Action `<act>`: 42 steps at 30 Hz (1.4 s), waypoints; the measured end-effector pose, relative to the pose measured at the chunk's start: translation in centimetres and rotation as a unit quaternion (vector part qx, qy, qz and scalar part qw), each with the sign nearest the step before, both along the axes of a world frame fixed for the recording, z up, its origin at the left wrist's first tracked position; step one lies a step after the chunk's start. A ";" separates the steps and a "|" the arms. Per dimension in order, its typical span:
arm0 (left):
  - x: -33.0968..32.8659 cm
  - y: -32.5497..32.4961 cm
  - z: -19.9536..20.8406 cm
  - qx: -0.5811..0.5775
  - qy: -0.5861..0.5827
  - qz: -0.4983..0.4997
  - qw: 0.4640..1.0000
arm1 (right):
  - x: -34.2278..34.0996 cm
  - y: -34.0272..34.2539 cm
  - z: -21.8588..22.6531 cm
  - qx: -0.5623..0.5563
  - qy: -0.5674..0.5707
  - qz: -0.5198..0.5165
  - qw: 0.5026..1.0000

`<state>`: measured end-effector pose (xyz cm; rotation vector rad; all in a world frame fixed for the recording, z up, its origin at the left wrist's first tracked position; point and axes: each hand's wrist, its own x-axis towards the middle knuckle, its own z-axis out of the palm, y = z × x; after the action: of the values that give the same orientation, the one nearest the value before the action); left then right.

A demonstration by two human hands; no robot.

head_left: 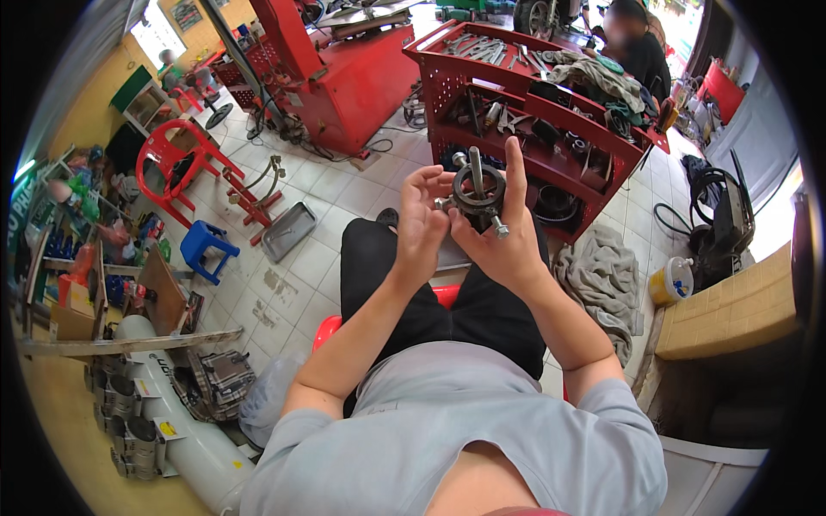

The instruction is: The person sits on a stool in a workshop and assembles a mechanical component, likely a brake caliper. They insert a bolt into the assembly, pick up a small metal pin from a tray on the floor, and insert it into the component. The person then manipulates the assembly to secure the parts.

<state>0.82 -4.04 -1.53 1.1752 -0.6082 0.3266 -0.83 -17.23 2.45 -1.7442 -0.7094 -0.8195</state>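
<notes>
tool cart (516, 95) ahead, stool (206, 245) left, rag (602, 275) right

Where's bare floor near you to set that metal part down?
Bare tile lies left of the knees, between the blue stool, grey tray and red cart. Right is crowded: rags, bucket. Both hands hold the part.

We saw that the person wore a light grey short-sleeved T-shirt and black trousers. Both forearms were bare below the sleeves. The left hand (419, 225) and right hand (508, 245) carried no gloves.
</notes>
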 end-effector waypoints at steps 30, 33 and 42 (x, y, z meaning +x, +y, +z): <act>7.8 1.8 -12.5 -0.096 0.453 -0.105 0.880 | 13.9 -1.1 -1.5 -0.336 0.277 0.217 0.874; 8.2 2.1 -13.5 -0.104 0.503 -0.152 0.844 | 16.1 -2.5 -7.7 -0.049 0.458 0.149 0.875; 19.4 1.1 -19.5 0.170 0.319 -0.019 0.932 | 22.1 -3.4 -26.3 0.166 0.546 0.069 0.818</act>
<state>20.26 -2.95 -21.06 1.5034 -0.1104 -0.2100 21.24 -20.64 -23.82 -1.4860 0.1032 0.2286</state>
